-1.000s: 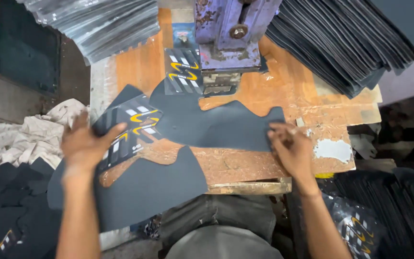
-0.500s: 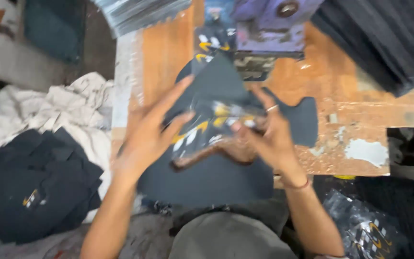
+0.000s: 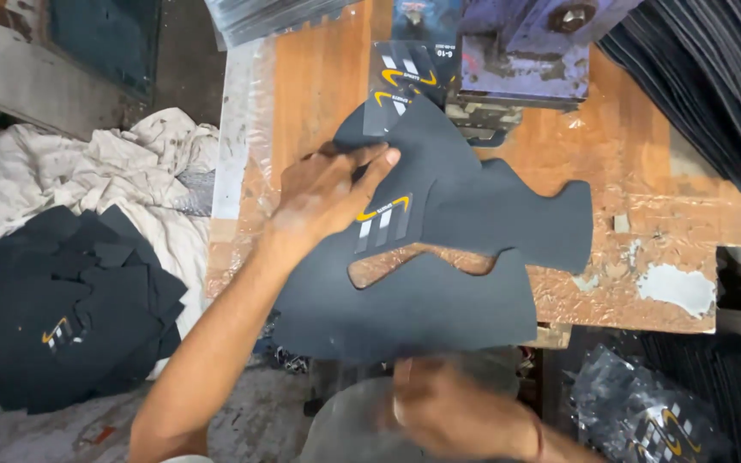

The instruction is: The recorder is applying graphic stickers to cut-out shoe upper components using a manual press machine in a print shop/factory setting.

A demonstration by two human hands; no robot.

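Worn wooden surface (image 3: 319,77), press (image 3: 525,43) far; left hand (image 3: 328,193) flat on dark cutout (image 3: 473,214), right hand (image 3: 452,411) blurred, grip unclear.

Dark grey cut sheet (image 3: 439,257) with white stripes and a yellow swoosh, lying on orange-brown worktop (image 3: 319,94). Beyond the sheet, a purple-blue press (image 3: 533,43). Left of the worktop, off-white stained cloth (image 3: 105,180) and black pieces (image 3: 70,309).

A purple press (image 3: 533,43) is standing at the worktop's (image 3: 319,77) far edge. Dark sheets (image 3: 713,86) are lying stacked at its right corner. A white cloth (image 3: 105,180) and cut pieces (image 3: 70,317) are lying beyond its left edge.
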